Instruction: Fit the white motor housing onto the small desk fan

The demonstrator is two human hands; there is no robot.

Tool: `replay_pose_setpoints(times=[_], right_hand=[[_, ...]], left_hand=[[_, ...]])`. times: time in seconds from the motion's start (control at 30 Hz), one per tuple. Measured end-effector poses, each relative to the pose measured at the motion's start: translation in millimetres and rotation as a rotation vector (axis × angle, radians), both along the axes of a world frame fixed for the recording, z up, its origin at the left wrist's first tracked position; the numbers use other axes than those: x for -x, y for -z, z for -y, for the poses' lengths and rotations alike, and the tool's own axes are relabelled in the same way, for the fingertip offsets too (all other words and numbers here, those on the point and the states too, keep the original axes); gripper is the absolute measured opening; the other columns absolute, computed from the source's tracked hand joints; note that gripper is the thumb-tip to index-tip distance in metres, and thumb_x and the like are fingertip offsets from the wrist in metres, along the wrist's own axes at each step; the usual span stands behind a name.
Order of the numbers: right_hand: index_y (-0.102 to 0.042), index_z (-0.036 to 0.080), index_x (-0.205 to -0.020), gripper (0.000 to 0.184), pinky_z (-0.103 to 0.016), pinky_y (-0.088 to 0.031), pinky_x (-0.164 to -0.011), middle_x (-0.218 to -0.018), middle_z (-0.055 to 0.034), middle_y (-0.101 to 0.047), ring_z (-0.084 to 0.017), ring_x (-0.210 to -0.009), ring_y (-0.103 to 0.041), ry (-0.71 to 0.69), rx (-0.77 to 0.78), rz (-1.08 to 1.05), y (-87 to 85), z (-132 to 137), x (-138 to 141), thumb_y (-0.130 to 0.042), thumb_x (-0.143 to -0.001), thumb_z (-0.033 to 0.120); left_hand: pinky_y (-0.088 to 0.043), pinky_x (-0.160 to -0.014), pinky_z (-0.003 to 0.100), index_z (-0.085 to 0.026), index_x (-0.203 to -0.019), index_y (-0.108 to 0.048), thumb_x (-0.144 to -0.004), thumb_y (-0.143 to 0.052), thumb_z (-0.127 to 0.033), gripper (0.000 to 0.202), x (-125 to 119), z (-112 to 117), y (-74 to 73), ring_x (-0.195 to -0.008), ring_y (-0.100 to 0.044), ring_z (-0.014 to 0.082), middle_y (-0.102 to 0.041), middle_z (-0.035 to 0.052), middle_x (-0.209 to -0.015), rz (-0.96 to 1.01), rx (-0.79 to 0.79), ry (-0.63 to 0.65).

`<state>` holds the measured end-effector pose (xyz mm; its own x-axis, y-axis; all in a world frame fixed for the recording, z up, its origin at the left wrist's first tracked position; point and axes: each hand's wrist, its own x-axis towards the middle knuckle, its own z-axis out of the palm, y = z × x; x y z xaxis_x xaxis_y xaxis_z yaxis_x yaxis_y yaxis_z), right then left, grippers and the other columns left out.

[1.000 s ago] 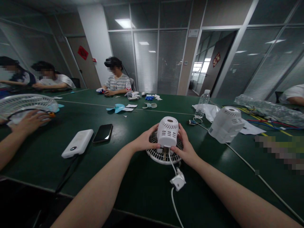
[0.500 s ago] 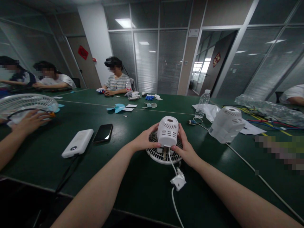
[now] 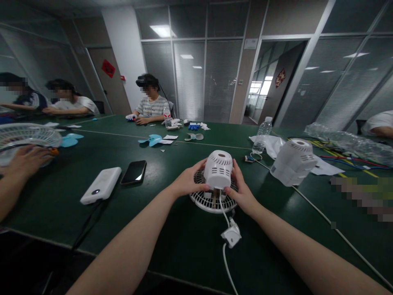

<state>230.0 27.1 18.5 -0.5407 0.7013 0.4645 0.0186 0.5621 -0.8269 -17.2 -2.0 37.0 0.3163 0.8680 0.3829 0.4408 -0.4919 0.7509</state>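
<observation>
A white fan motor housing (image 3: 218, 170) with vent slots sits over a round white fan grille (image 3: 211, 203) on the dark green table. My left hand (image 3: 192, 178) grips the housing's left side, its thumb at the lower edge. On the right side my right hand (image 3: 242, 189) holds the same housing, thumb near the bottom and fingers along its flank. From beneath it a white cord runs toward me to a small white switch piece (image 3: 231, 235). The fingertips behind the housing are partly hidden.
Left of my arms lie a white power bank (image 3: 101, 185) and a black phone (image 3: 134, 172). Another white housing (image 3: 293, 162) stands right, near a plastic bottle (image 3: 263, 133). Blue fan blades (image 3: 152, 140) lie farther back. A co-worker's hand (image 3: 27, 162) touches a fan grille (image 3: 30, 135) at left.
My hands stay on the housing with almost no movement. At the far left, the co-worker's hand and grille have shifted left, uncovering more of a blue blade piece.
</observation>
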Motion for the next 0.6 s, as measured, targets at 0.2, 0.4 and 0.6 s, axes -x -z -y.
replay_pose_setpoints(times=[0.2,0.4,0.6], right_hand=[[-0.002,0.035,-0.149,0.090,-0.055,-0.025,-0.113,-0.155,-0.0069,-0.025,-0.029,-0.140,-0.031,-0.002,0.009,-0.032,0.5,-3.1,0.5,-0.062,-0.083,0.049],[-0.001,0.036,-0.149,0.095,-0.056,-0.024,-0.113,-0.157,-0.0067,-0.020,-0.030,-0.140,-0.031,0.027,0.010,-0.025,-0.3,-2.9,0.6,-0.066,-0.081,0.044],[-0.004,0.035,-0.149,0.093,-0.060,-0.024,-0.113,-0.154,-0.0094,-0.026,-0.033,-0.138,-0.033,0.046,-0.006,0.007,-2.3,-0.1,0.8,-0.066,-0.081,0.046]], left_hand=[[-0.033,-0.110,0.053,-0.028,-0.147,-0.025,-0.071,-0.074,-0.041,0.092,-2.2,-0.2,-0.8,-0.130,-0.045,0.0313,-0.046,0.0112,-0.143,0.061,0.013,-0.009],[-0.031,-0.111,0.054,-0.029,-0.147,-0.023,-0.072,-0.072,-0.044,0.090,-1.6,2.1,-3.3,-0.133,-0.042,0.0310,-0.043,0.0102,-0.145,0.012,0.032,0.004],[-0.030,-0.112,0.053,-0.028,-0.148,-0.021,-0.072,-0.072,-0.045,0.093,-0.3,2.6,-3.8,-0.133,-0.040,0.0310,-0.042,0.0099,-0.146,-0.039,0.058,-0.001]])
